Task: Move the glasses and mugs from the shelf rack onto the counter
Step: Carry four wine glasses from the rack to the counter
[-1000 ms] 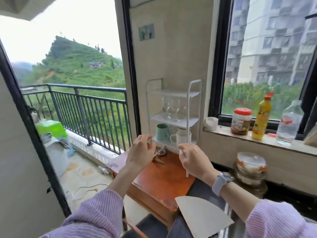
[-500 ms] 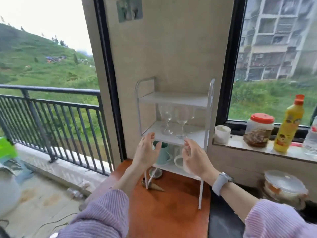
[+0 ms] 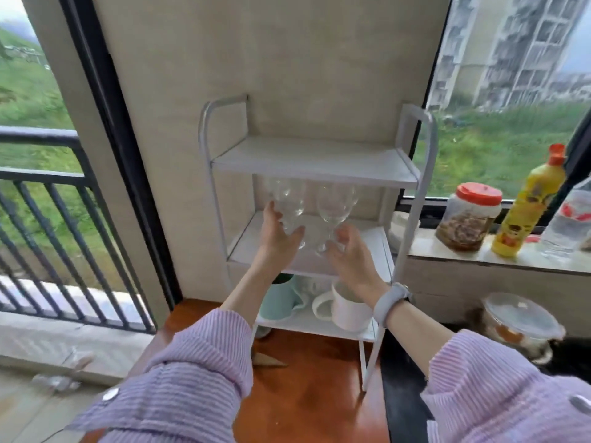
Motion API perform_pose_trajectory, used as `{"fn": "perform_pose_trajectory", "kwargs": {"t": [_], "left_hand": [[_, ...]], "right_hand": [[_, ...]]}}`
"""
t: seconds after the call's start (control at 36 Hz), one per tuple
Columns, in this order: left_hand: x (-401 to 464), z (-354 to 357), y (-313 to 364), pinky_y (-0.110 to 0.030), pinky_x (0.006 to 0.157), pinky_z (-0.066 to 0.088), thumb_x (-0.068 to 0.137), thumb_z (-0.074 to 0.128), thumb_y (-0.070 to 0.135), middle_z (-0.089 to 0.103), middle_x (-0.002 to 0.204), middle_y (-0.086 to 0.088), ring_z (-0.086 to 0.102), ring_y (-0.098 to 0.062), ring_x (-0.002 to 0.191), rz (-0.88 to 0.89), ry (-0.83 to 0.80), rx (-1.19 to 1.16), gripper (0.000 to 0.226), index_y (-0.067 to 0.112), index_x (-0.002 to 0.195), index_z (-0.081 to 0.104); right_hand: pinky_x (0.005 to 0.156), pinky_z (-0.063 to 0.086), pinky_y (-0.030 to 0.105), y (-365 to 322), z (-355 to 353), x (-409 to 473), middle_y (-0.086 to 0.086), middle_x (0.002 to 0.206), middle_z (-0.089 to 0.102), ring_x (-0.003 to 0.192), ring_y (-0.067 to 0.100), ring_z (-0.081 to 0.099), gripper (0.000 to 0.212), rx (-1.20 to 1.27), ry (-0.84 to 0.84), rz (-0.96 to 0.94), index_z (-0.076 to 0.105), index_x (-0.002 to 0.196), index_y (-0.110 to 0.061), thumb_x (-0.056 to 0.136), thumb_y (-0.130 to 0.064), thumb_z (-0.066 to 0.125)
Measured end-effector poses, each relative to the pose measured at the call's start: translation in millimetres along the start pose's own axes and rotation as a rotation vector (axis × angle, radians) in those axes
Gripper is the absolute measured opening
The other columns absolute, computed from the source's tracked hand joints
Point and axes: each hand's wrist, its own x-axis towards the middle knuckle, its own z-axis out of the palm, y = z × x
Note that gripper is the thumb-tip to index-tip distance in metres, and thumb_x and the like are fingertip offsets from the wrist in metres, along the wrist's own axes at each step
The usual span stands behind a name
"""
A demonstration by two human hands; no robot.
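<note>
No words or numbers can be read. The yellow bottle (image 3: 525, 206) on the right has a label, and so does the clear bottle (image 3: 567, 219), but both are too blurry.

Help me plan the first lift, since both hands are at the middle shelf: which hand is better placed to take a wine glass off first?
Left. The left hand already cups the left wine glass at its bowl; the right hand only reaches the right wine glass near its stem, its grip unclear.
</note>
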Motion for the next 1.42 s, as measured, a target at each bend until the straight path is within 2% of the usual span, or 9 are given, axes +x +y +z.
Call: {"fn": "perform_pose_trajectory", "kwargs": {"t": [0.14, 0.31, 0.42, 0.5, 0.69, 0.92, 1.0, 1.22, 1.42], "left_hand": [[7, 9, -8, -0.033, 0.085, 0.044, 0.085, 0.062, 0.018, 0.054, 0.102, -0.005, 0.057, -0.024, 0.099, 0.053, 0.048, -0.019, 0.064, 0.007, 0.138, 0.026], [9, 9, -8, -0.031, 0.075, 0.047, 0.084, 0.064, 0.022, 0.058, 0.09, -0.002, 0.059, -0.019, 0.085, 0.061, 0.089, -0.059, 0.052, 0.005, 0.128, 0.039], [-1, 4, -4, -0.027, 0.07, 0.048, 0.082, 0.066, 0.021, 0.06, 0.083, 0.001, 0.06, -0.019, 0.08, 0.08, 0.062, -0.087, 0.027, 0.022, 0.102, 0.048], [-18, -4, -2, -0.018, 0.067, 0.049, 0.082, 0.066, 0.019, 0.06, 0.079, 0.006, 0.058, -0.004, 0.071, 0.135, 0.052, -0.132, 0.029, 0.039, 0.089, 0.046], [-77, -17, 2, -0.009, 0.06, 0.047, 0.081, 0.068, 0.013, 0.063, 0.078, 0.006, 0.06, 0.005, 0.064, 0.13, 0.031, -0.283, 0.036, 0.018, 0.113, 0.052], [-169, 13, -20, -0.01, 0.067, 0.046, 0.078, 0.071, 0.024, 0.062, 0.084, 0.012, 0.06, 0.0, 0.074, 0.087, -0.183, -0.132, 0.027, 0.038, 0.093, 0.054], [-199, 37, -28, -0.002, 0.064, 0.041, 0.076, 0.073, 0.023, 0.061, 0.084, 0.018, 0.058, 0.01, 0.073, 0.061, -0.259, -0.063, 0.027, 0.038, 0.088, 0.054], [-282, 144, -8, 0.0, 0.065, 0.039, 0.074, 0.075, 0.027, 0.06, 0.088, 0.017, 0.056, 0.013, 0.077, 0.088, -0.567, -0.008, 0.029, 0.021, 0.098, 0.058], [-394, 269, 62, -0.001, 0.066, 0.038, 0.072, 0.077, 0.021, 0.055, 0.083, 0.021, 0.054, 0.007, 0.077, 0.2, -0.818, -0.062, 0.029, 0.026, 0.091, 0.056]], "right_hand": [[0.083, 0.046, 0.03, 1, 6, 6, 0.006, 0.111, 0.058, 0.099, 0.02, 0.056, 0.025, 0.02, 0.022, 0.002, 0.046, 0.109, -0.015, 0.086, -0.019, 0.052], [0.047, 0.039, 0.004, -5, 6, 10, 0.001, 0.078, 0.053, 0.063, 0.006, 0.051, 0.016, 0.09, 0.064, 0.007, 0.044, 0.102, -0.011, 0.088, -0.015, 0.05], [0.046, 0.04, 0.009, -14, 5, 4, 0.006, 0.078, 0.052, 0.06, 0.015, 0.05, 0.016, 0.141, 0.053, -0.01, 0.045, 0.102, -0.013, 0.088, -0.014, 0.052], [0.057, 0.045, 0.018, -19, 1, -8, 0.005, 0.081, 0.054, 0.066, 0.016, 0.052, 0.017, 0.147, 0.04, -0.04, 0.046, 0.101, -0.016, 0.087, -0.013, 0.055], [0.06, 0.047, 0.011, -14, -21, -61, 0.002, 0.081, 0.062, 0.067, 0.007, 0.06, 0.028, 0.267, 0.063, -0.005, 0.052, 0.105, -0.008, 0.082, -0.014, 0.065], [0.05, 0.045, 0.011, 37, -54, -163, -0.001, 0.062, 0.065, 0.051, 0.014, 0.057, 0.017, 0.203, 0.109, 0.051, 0.058, 0.091, -0.013, 0.078, -0.015, 0.069], [0.056, 0.044, 0.009, 62, -72, -195, -0.012, 0.062, 0.061, 0.056, -0.002, 0.058, 0.022, 0.106, 0.179, 0.131, 0.056, 0.083, -0.025, 0.075, -0.012, 0.072], [0.046, 0.04, 0.013, 108, -174, -296, -0.012, 0.047, 0.055, 0.041, -0.001, 0.047, 0.024, 0.092, 0.384, 0.329, 0.054, 0.078, -0.025, 0.073, -0.013, 0.074], [0.056, 0.042, 0.01, 115, -310, -415, -0.006, 0.068, 0.058, 0.054, -0.004, 0.056, 0.025, 0.002, 0.65, 0.429, 0.052, 0.086, -0.024, 0.074, -0.019, 0.074]]}}
